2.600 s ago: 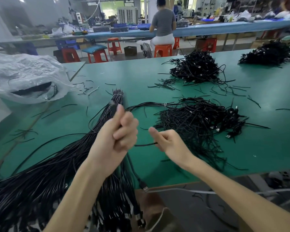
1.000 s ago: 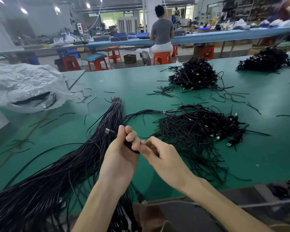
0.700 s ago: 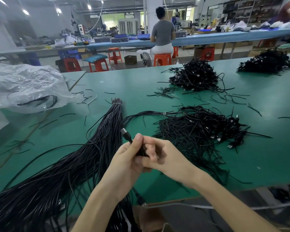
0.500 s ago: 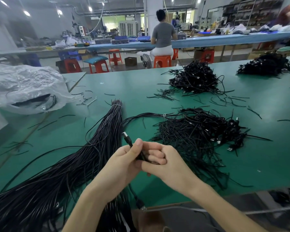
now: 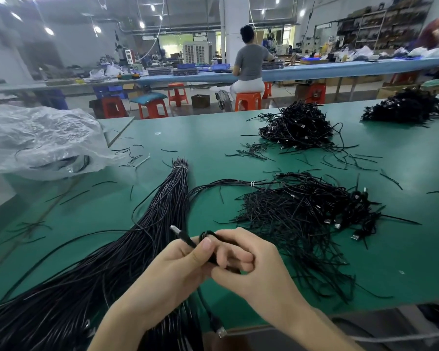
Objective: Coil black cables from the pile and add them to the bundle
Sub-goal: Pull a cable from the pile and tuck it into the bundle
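Since a moment ago my hands have met at lower centre: my left hand [image 5: 173, 269] pinches the thin black plug-tipped cable [image 5: 188, 243], my right hand [image 5: 254, 267] curls round its first small loop [image 5: 207, 234], so coiling has begun. Its plug [image 5: 175, 229] points upper left, its length slanting toward lower right.

A factory floor: long green worktable [image 5: 213, 138], cable piles [image 5: 297, 127], orange stools [image 5: 247, 100]
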`<act>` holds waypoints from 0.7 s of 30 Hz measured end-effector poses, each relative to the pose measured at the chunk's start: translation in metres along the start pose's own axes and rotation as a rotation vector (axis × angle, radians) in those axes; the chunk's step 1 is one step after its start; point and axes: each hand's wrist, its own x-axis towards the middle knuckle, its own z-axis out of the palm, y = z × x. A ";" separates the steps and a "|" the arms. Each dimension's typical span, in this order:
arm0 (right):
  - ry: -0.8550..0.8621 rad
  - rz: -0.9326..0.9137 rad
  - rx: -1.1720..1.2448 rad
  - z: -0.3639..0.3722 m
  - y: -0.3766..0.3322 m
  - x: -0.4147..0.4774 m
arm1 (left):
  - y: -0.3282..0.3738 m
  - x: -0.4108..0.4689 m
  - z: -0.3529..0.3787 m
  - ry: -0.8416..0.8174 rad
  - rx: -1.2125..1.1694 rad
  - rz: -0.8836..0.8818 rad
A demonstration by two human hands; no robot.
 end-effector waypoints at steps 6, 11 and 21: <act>0.079 -0.058 -0.170 -0.005 0.008 -0.003 | -0.003 -0.002 0.004 0.205 0.171 -0.008; 0.014 -0.096 -0.382 -0.009 0.017 0.003 | -0.010 -0.002 0.007 0.354 0.254 0.006; -0.051 -0.047 -0.346 -0.016 0.025 -0.002 | -0.020 0.002 -0.001 0.526 0.455 -0.014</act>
